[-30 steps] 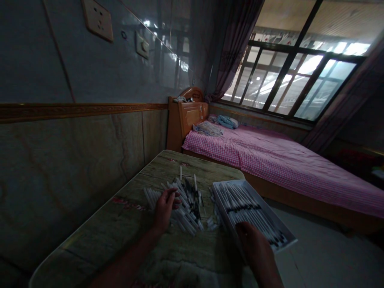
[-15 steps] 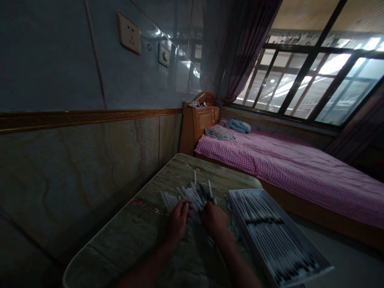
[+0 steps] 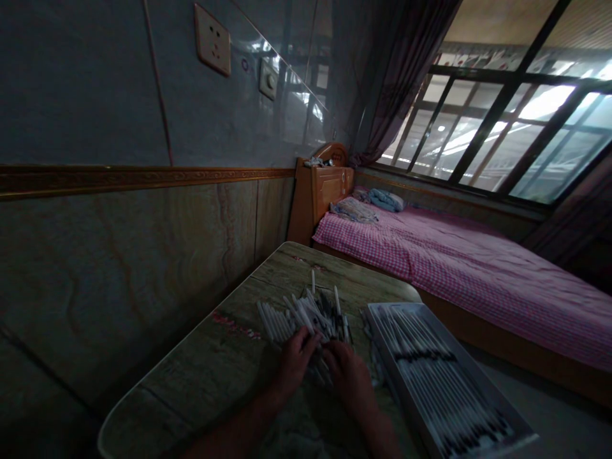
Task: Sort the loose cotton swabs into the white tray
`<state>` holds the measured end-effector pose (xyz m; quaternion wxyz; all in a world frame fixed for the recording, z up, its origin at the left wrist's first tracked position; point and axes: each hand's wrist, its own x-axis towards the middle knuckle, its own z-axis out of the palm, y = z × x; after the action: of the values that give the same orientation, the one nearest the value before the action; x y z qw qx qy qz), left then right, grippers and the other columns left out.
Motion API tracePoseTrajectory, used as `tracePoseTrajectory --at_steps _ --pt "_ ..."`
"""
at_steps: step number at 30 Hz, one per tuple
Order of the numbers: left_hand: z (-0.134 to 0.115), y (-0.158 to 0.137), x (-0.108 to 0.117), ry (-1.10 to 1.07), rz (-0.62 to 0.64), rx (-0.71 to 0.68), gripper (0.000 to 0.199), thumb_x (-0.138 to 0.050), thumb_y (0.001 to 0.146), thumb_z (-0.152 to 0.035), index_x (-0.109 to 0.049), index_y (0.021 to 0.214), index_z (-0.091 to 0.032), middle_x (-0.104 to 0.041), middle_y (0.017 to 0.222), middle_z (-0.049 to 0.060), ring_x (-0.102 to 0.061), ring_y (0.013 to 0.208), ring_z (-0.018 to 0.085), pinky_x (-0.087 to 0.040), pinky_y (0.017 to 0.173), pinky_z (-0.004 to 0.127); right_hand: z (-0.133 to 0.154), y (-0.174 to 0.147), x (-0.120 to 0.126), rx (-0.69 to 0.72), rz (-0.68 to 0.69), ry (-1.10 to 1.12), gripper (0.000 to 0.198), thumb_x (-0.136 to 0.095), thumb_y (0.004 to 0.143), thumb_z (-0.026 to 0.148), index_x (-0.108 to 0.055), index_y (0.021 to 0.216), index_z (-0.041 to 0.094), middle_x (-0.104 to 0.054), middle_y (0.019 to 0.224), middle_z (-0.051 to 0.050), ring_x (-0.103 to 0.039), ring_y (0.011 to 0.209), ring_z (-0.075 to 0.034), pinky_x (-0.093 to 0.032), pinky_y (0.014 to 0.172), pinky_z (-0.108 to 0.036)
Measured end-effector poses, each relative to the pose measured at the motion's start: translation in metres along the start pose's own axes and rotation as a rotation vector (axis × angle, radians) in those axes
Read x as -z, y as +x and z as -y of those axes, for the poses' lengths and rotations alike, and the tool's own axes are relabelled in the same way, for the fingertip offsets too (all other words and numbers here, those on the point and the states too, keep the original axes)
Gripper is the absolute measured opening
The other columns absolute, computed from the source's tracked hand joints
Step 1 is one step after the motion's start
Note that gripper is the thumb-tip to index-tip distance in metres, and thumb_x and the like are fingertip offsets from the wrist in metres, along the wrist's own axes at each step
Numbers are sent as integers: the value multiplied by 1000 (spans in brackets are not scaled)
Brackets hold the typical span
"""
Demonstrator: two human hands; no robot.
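A loose pile of white pens (image 3: 275,320), some with dark ends, lies on the marbled table (image 3: 201,382). At the near edge of the pile, my left hand (image 3: 294,360) pinches a slim white pen (image 3: 305,317) between thumb and fingers. My right hand (image 3: 351,376) is close beside it, fingers curled together; what they hold, if anything, is hidden. To the right of that hand stands an open white box (image 3: 401,389), where rows of white pens (image 3: 433,382) with black ends lie side by side.
The table's rounded far edge faces a bed (image 3: 430,255) with a pink checked sheet and a wooden headboard (image 3: 329,188). A tiled wall (image 3: 143,255) with a socket (image 3: 213,39) runs along the left. The box reaches past the table's right side.
My right hand has drawn back from the dark pen ends toward me. My left hand has moved right, closer to it, and now pinches a pen. The view has shifted slightly.
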<state>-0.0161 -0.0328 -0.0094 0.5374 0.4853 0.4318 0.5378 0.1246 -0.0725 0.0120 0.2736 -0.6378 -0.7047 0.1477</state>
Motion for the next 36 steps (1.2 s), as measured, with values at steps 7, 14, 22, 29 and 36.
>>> tracePoseTrajectory --at_steps 7,14,22,29,36 --pt "2 3 -3 -269 -49 175 41 -67 66 -57 -59 78 -18 -70 71 4 -66 61 20 -53 50 28 -37 39 32 -291 61 -428 22 -46 87 22 -65 96 16 -72 88 -10 -68 77 -19 -39 56 -24" --pt "-1 5 0 -426 -22 198 37 -76 64 -43 -56 83 -19 -73 82 5 -71 75 23 -58 67 34 -30 57 25 -234 226 -606 21 -53 86 25 -64 100 13 -71 95 -17 -70 88 -27 -47 63 -29" --pt "-3 6 2 -592 -79 256 35 -76 67 -41 -51 83 -23 -73 85 6 -73 77 26 -58 70 38 -27 33 33 -241 134 -518 23 -43 88 19 -65 94 16 -71 94 -12 -68 88 -23 -43 64 -26" --pt "-1 7 3 -673 -106 263 32 -75 70 -36 -52 82 -19 -73 86 6 -73 78 25 -59 70 37 -4 -19 19 46 -12 -143 29 -35 90 19 -64 95 19 -65 89 -6 -64 78 -16 -42 67 -23" --pt "-4 5 3 -705 -95 279 28 -75 70 -35 -54 78 -19 -73 81 5 -73 74 23 -58 68 35 7 -23 16 61 23 -78 28 -38 87 17 -66 89 20 -63 86 -4 -62 74 -15 -39 64 -21"
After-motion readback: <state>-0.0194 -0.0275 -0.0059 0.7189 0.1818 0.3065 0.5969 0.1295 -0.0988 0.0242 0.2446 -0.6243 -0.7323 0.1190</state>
